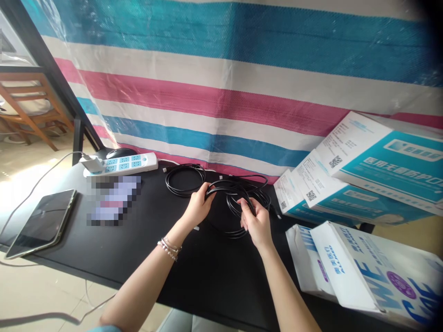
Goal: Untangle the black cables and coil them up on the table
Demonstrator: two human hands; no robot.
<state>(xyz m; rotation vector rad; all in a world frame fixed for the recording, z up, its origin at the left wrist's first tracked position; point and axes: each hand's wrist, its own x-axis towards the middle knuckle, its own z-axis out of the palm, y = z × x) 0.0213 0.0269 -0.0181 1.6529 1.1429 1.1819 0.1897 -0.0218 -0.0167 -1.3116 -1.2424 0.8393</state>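
A coiled black cable (226, 188) hangs in loops between my two hands, just over the table. My left hand (200, 204) is closed round the left side of the bundle. On the right side, my right hand (255, 220) grips the same loops between thumb and fingers. Behind and beneath it lie more black cable loops (265, 199), and I cannot tell which belong to the held coil. A separate coiled black cable (185, 180) rests on the table to the left of my left hand, with a pale plug end beside it.
A white power strip (147, 162) with a charger plugged in stands at the back left. Nearby are a dark mouse (121, 152), a blurred-out flat object (116, 200) and a tablet (41, 223). Stacked mask boxes (377, 170) and white cartons (367, 272) line the right side. A striped sheet (214, 101) hangs behind.
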